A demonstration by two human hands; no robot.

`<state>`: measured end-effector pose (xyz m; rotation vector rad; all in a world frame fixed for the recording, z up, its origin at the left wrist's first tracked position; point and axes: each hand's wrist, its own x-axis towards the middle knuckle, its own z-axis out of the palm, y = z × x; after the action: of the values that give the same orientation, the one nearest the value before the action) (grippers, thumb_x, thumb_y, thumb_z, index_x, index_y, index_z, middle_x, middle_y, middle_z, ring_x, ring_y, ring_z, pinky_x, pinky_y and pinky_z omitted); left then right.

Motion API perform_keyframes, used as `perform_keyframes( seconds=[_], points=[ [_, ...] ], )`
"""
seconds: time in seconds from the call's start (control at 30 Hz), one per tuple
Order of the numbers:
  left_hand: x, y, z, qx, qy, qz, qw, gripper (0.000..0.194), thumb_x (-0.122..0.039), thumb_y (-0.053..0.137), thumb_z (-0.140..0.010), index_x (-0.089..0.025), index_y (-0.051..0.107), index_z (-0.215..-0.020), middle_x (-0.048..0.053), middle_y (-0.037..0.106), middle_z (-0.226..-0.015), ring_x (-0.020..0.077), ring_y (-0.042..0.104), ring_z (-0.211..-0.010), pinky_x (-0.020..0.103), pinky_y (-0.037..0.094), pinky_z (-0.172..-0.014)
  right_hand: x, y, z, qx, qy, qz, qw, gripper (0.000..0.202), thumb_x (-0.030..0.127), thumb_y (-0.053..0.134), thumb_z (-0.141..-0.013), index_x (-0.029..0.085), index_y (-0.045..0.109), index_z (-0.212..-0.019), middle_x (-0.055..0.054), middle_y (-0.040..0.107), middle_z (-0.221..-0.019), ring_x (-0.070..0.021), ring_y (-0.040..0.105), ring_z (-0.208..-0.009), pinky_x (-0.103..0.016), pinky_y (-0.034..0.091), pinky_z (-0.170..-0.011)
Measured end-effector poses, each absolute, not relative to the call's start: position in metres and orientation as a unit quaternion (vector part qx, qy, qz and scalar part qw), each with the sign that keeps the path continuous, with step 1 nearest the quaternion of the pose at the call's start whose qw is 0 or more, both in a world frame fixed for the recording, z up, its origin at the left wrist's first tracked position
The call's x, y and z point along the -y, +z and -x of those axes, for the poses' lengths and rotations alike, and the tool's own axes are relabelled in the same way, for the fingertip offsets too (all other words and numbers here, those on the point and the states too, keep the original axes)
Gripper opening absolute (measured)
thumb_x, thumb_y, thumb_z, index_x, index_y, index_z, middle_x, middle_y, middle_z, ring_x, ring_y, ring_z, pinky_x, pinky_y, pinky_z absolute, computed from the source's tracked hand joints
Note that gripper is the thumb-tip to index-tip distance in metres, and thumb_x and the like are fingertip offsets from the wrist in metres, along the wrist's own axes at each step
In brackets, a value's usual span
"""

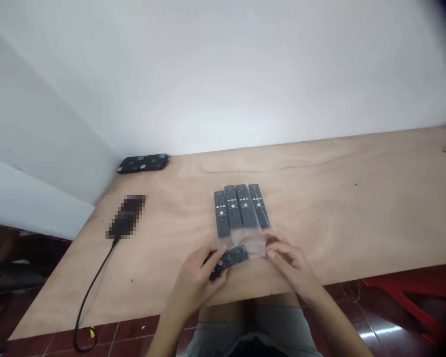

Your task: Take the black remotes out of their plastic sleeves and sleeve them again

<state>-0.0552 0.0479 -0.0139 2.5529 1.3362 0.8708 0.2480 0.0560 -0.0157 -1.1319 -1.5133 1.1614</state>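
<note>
Near the table's front edge, my left hand (202, 275) is closed on a black remote (233, 256), which lies slanted and partly inside a clear plastic bag (257, 247). The fingers of my right hand (288, 258) pinch the bag's right end. Just beyond my hands, several black remotes in clear sleeves lie side by side, among them a leftmost remote (222, 213) and a rightmost remote (259, 206). Their lower ends are covered by clear plastic.
Two flat black boxes (143, 163) sit at the back left of the wooden table (163, 218), against the wall. A pixelated dark object (126, 216) with a black cable (92, 280) lies at the left. A red stool (412, 297) stands beyond the front edge, at right.
</note>
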Motion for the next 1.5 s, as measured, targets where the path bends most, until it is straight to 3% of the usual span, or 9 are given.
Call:
perform_keyframes(
  seconds=[0.1,0.23,0.33,0.47,0.7,0.9,1.13,1.3,1.5],
  points=[
    [-0.045,-0.011,0.053,-0.439,0.307,-0.842,0.055,0.053,-0.014,0.069,-0.096,-0.027,0.063,-0.147,0.011,0.075,-0.116,0.0253,0.075,-0.101,0.037,0.065,-0.087,-0.055,-0.018,-0.250,0.599,0.505,0.465,0.412,0.039,0.053,0.058,-0.112,0.027,0.084,-0.100,-0.011,0.071,-0.146,-0.0344,0.067,-0.136,-0.050,0.059,-0.110],
    [-0.042,-0.008,0.052,-0.427,0.319,-0.845,0.049,0.056,-0.013,0.070,-0.096,-0.027,0.061,-0.149,0.011,0.074,-0.117,0.0252,0.075,-0.102,0.037,0.065,-0.087,-0.055,-0.023,-0.247,0.587,0.504,0.483,0.410,0.039,0.057,0.057,-0.111,0.029,0.084,-0.116,-0.013,0.069,-0.148,-0.0292,0.077,-0.109,-0.043,0.069,-0.082],
    [-0.041,-0.010,0.052,-0.427,0.317,-0.845,0.053,0.057,-0.012,0.069,-0.095,-0.027,0.061,-0.150,0.012,0.073,-0.117,0.0256,0.075,-0.103,0.037,0.065,-0.087,-0.053,-0.022,-0.244,0.601,0.492,0.477,0.411,0.033,0.052,0.059,-0.111,0.030,0.082,-0.118,-0.012,0.071,-0.145,-0.0308,0.074,-0.124,-0.046,0.066,-0.100],
    [-0.041,-0.012,0.052,-0.426,0.320,-0.844,0.062,0.056,-0.012,0.070,-0.094,-0.025,0.063,-0.147,0.012,0.073,-0.119,0.0260,0.074,-0.104,0.038,0.065,-0.089,-0.051,-0.017,-0.245,0.587,0.533,0.440,0.421,0.034,0.040,0.061,-0.110,0.028,0.081,-0.086,-0.006,0.070,-0.146,-0.0323,0.065,-0.141,-0.051,0.053,-0.120],
    [-0.038,-0.011,0.053,-0.431,0.322,-0.841,0.052,0.058,-0.011,0.071,-0.094,-0.025,0.060,-0.149,0.012,0.073,-0.119,0.0267,0.074,-0.104,0.038,0.064,-0.088,-0.047,-0.017,-0.240,0.595,0.494,0.481,0.413,0.031,0.055,0.072,-0.104,0.029,0.082,-0.118,-0.013,0.072,-0.138,-0.0339,0.069,-0.130,-0.053,0.057,-0.114],
    [-0.039,-0.012,0.053,-0.431,0.315,-0.843,0.061,0.055,-0.011,0.069,-0.095,-0.025,0.061,-0.148,0.013,0.072,-0.120,0.0265,0.074,-0.106,0.038,0.065,-0.089,-0.046,-0.018,-0.235,0.575,0.487,0.458,0.472,0.027,0.052,0.078,-0.100,0.027,0.080,-0.091,-0.012,0.067,-0.145,-0.0339,0.066,-0.132,-0.054,0.050,-0.120],
    [-0.038,-0.012,0.054,-0.426,0.343,-0.836,0.045,0.057,-0.011,0.071,-0.095,-0.023,0.060,-0.149,0.012,0.071,-0.119,0.0262,0.074,-0.106,0.038,0.065,-0.088,-0.043,-0.012,-0.236,0.492,0.617,0.413,0.456,0.034,0.051,0.064,-0.109,0.028,0.088,-0.104,-0.008,0.065,-0.156,-0.0363,0.057,-0.148,-0.053,0.039,-0.129],
    [-0.036,-0.014,0.052,-0.416,0.343,-0.841,0.053,0.057,-0.011,0.070,-0.095,-0.023,0.060,-0.150,0.013,0.071,-0.120,0.0265,0.073,-0.106,0.039,0.065,-0.089,-0.043,-0.008,-0.239,0.505,0.641,0.386,0.431,0.027,0.043,0.066,-0.103,0.031,0.091,-0.108,-0.004,0.067,-0.155,-0.0362,0.055,-0.150,-0.050,0.040,-0.128],
    [-0.035,-0.016,0.051,-0.421,0.342,-0.839,0.051,0.060,-0.010,0.071,-0.094,-0.024,0.060,-0.151,0.013,0.071,-0.120,0.0273,0.073,-0.107,0.040,0.065,-0.089,-0.043,-0.024,-0.236,0.402,0.641,0.458,0.467,0.036,0.056,0.072,-0.100,0.026,0.091,-0.101,-0.010,0.080,-0.135,-0.0390,0.065,-0.138,-0.054,0.046,-0.123]
  ],
)
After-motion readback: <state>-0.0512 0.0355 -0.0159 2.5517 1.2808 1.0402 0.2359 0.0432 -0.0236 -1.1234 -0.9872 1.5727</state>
